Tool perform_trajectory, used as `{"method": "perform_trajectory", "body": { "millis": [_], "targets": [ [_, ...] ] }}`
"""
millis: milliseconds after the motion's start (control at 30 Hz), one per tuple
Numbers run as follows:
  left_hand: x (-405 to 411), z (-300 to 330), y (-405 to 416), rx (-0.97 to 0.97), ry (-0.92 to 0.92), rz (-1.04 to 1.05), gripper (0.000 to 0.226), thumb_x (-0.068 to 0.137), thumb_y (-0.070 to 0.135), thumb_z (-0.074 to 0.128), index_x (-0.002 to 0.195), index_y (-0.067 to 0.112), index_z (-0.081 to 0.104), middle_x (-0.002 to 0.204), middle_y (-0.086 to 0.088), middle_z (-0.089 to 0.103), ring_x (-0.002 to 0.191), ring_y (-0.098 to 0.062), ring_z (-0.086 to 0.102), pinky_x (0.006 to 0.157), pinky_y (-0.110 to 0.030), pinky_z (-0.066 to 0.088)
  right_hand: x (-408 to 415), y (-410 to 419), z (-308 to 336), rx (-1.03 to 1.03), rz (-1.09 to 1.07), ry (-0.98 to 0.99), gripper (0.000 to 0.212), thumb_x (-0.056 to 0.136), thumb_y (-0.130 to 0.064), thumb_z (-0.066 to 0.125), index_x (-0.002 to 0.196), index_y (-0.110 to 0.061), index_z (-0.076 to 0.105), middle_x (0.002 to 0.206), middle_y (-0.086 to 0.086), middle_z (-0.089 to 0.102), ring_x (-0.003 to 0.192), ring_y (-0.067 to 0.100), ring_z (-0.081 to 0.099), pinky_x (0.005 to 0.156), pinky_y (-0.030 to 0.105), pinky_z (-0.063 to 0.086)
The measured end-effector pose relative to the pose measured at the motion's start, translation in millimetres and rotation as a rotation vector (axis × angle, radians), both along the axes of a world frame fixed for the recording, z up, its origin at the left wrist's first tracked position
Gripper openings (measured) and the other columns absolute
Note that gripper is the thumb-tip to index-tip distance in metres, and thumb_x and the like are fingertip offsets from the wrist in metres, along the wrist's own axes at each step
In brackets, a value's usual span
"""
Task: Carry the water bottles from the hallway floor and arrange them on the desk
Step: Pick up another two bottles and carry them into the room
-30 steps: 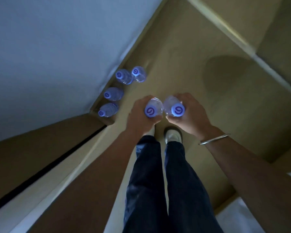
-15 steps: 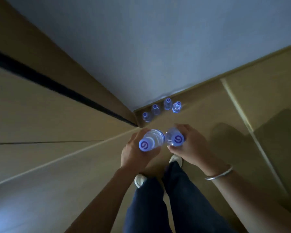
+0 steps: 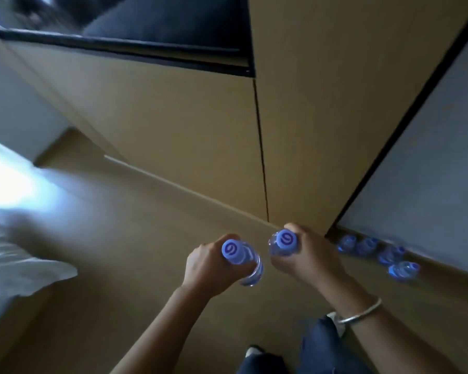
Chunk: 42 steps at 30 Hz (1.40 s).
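Left hand (image 3: 208, 268) and right hand (image 3: 305, 259) each grip one clear plastic blue-capped water bottle (image 3: 242, 261) (second bottle (image 3: 283, 242)), held above the tan floor (image 3: 114, 238); four matching bottles (image 3: 376, 252) stand along the wall.

Both bare forearms reach forward and down from the lower edge of the head view, converging toward the middle. The left hand (image 3: 211, 265) shows its back to the camera, fingers curled round a clear plastic water bottle with a purple cap (image 3: 241, 259), which tilts slightly, cap toward the camera. The right hand (image 3: 308, 259) sits just beside it, a little higher in the view, fingers wrapped round a second clear purple-capped bottle (image 3: 283, 242), only its cap and shoulder showing above the knuckles. The two hands are close but apart. A thin silver bangle (image 3: 360, 314) circles the right wrist. Below, legs in dark blue jeans (image 3: 319, 346) show between the forearms.
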<state>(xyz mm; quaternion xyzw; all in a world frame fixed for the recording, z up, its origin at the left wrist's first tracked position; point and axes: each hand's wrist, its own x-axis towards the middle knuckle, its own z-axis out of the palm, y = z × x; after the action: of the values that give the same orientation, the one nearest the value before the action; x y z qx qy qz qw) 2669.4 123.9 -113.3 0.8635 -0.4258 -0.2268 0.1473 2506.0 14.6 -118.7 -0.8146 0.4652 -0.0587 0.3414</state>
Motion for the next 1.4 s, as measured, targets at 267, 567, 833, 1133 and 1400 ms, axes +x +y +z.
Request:
{"method": "perform_trajectory", "body": {
  "millis": [267, 567, 833, 1133, 1400],
  "targets": [
    [83, 50, 127, -0.043, -0.109, 0.406, 0.054, 0.044, 0.068, 0.052, 0.084, 0.032, 0.06, 0.067, 0.013, 0.063, 0.068, -0.012, 0.06, 0.055, -0.022, 0.044, 134, 85, 50, -0.021, 0.413, -0.008, 0.041, 0.065, -0.052, 0.067, 0.091, -0.022, 0.057, 0.087, -0.005, 0.067, 0.084, 0.021, 0.063, 0.067, 0.028, 0.045],
    [160, 83, 210, -0.044, -0.183, 0.623, 0.044, 0.054, 0.069, 0.054, 0.073, 0.029, 0.058, 0.062, 0.012, 0.059, 0.063, -0.013, 0.057, 0.051, -0.023, 0.036, 264, 137, 90, -0.022, 0.721, -0.073, 0.037, 0.057, -0.048, 0.072, 0.084, -0.027, 0.058, 0.08, -0.012, 0.066, 0.076, 0.015, 0.062, 0.064, 0.025, 0.045],
    [255, 82, 203, 0.018, -0.216, 0.646, 0.043, 0.062, 0.068, 0.053, 0.084, 0.034, 0.066, 0.072, 0.009, 0.065, 0.068, -0.013, 0.06, 0.059, -0.027, 0.045, 379, 128, 89, -0.044, 0.882, -0.077, 0.032, 0.057, -0.048, 0.071, 0.073, -0.026, 0.053, 0.075, -0.008, 0.065, 0.074, 0.017, 0.061, 0.063, 0.025, 0.044],
    [389, 89, 161, -0.06, -0.223, 0.832, 0.038, 0.062, 0.065, 0.06, 0.073, 0.028, 0.059, 0.059, 0.011, 0.058, 0.061, -0.01, 0.055, 0.049, -0.023, 0.037, 548, 81, 100, -0.13, 1.056, -0.069, 0.034, 0.057, -0.05, 0.07, 0.074, -0.026, 0.053, 0.075, -0.009, 0.063, 0.072, 0.017, 0.058, 0.061, 0.025, 0.039],
    [493, 92, 159, -0.086, -0.241, 0.934, 0.037, 0.064, 0.061, 0.064, 0.074, 0.026, 0.06, 0.068, 0.01, 0.061, 0.069, -0.015, 0.058, 0.058, -0.026, 0.039, 670, 84, 98, -0.139, 1.142, -0.081, 0.036, 0.06, -0.051, 0.071, 0.073, -0.025, 0.05, 0.075, -0.008, 0.062, 0.072, 0.019, 0.058, 0.059, 0.026, 0.036]
  ]
}}
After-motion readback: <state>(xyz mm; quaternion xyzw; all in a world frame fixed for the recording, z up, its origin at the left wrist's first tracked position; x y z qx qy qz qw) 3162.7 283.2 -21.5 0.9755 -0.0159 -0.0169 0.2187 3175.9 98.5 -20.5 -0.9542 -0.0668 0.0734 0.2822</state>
